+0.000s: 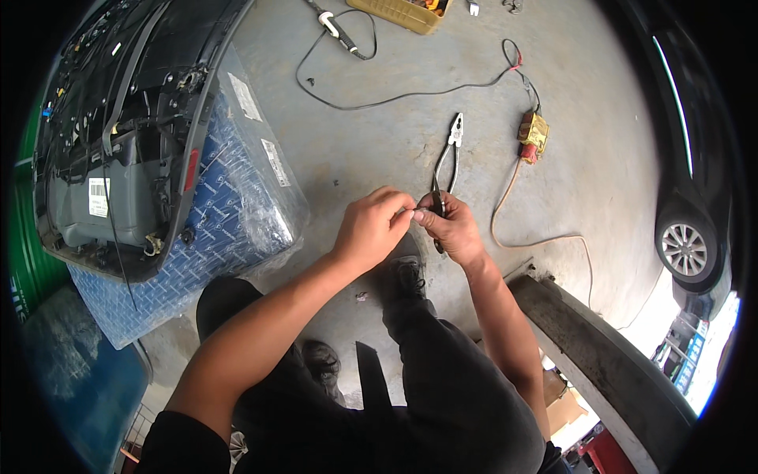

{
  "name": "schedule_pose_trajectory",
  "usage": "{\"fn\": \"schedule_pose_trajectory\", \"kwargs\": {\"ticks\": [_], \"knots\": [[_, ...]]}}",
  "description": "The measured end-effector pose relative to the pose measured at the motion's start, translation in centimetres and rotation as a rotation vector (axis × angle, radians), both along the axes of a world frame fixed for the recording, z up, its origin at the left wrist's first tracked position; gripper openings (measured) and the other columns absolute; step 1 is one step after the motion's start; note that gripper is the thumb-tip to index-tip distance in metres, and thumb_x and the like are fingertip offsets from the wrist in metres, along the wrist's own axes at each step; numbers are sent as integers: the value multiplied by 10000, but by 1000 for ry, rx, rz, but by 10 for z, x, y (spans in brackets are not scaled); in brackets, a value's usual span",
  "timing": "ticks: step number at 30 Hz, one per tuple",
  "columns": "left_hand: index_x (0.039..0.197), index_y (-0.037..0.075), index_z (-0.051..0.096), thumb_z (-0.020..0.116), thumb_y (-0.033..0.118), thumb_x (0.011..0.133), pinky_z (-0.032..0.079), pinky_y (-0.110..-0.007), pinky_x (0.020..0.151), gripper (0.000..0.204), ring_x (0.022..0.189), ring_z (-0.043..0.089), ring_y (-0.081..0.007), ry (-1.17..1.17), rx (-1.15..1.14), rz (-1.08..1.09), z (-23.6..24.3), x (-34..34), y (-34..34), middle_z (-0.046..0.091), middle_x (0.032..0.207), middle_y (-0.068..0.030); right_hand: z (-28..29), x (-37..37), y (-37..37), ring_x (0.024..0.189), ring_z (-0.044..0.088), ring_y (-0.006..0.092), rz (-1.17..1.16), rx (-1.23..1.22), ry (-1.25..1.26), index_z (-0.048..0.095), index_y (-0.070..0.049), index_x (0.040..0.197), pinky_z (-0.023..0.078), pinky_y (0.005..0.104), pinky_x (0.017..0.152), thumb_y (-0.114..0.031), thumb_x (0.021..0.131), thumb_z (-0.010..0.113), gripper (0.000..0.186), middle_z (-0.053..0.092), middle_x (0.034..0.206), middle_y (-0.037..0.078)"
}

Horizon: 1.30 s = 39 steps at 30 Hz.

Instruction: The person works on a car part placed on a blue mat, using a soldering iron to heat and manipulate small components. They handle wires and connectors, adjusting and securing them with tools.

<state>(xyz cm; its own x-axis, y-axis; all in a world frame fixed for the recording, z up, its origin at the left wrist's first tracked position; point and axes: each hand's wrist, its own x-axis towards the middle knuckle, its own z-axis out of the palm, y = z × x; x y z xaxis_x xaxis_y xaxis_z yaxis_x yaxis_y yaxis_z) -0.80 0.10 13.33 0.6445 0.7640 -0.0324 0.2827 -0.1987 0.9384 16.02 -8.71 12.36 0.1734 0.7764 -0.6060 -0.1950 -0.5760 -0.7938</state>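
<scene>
My hands meet over the floor in the middle of the view. My left hand (371, 225) is closed in a pinch, its fingertips against the right thumb. Something small and dark may be between them, but I cannot make it out. In my right hand (452, 227), the fingers and thumb are closed round a narrow dark piece (439, 204), which sticks out above and below the grip; its exact kind is unclear. Just beyond that hand, a pair of pliers (455, 138) lies on the concrete floor, its jaws pointing away from me.
On the left, a large black car panel (134, 158) rests on a blue plastic-wrapped box (229, 205). A corded tool (335, 30) trails a black cable to a yellow socket box (533, 136). A dark beam (600, 347) is at right, a black car (683, 158) beyond.
</scene>
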Motion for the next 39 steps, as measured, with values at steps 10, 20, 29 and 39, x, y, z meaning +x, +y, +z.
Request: {"fn": "schedule_pose_trajectory", "kwargs": {"ticks": [10,20,29,39], "knots": [[942,18,644,697,19,820,544,-359,645,132,746,681,-287,-106,243,-85,1,1,-9,674,919,-101,-4,-3,-13,858,590,78,-22,186,-21,647,14,1030,499,248,771,-50,889,710,168,670,925,15],[961,36,684,650,69,857,521,-409,639,114,751,649,-346,113,234,-44,-50,3,-4,657,867,-134,-34,-1,-20,703,623,153,138,-46,-281,678,-4,1043,492,303,643,-210,945,664,229,696,812,66],[847,90,689,642,167,853,523,-439,694,90,783,642,-319,352,387,-283,-130,18,-19,617,808,-100,-59,37,-61,839,657,390,683,-148,-1048,667,-74,909,518,495,737,-325,941,572,271,696,862,174],[886,84,738,660,129,827,528,-396,757,108,858,638,-281,249,354,-352,-138,23,-11,656,859,-74,-69,38,-47,849,663,373,821,-187,-1030,691,-93,905,521,481,746,-344,924,586,273,701,863,161]]}}
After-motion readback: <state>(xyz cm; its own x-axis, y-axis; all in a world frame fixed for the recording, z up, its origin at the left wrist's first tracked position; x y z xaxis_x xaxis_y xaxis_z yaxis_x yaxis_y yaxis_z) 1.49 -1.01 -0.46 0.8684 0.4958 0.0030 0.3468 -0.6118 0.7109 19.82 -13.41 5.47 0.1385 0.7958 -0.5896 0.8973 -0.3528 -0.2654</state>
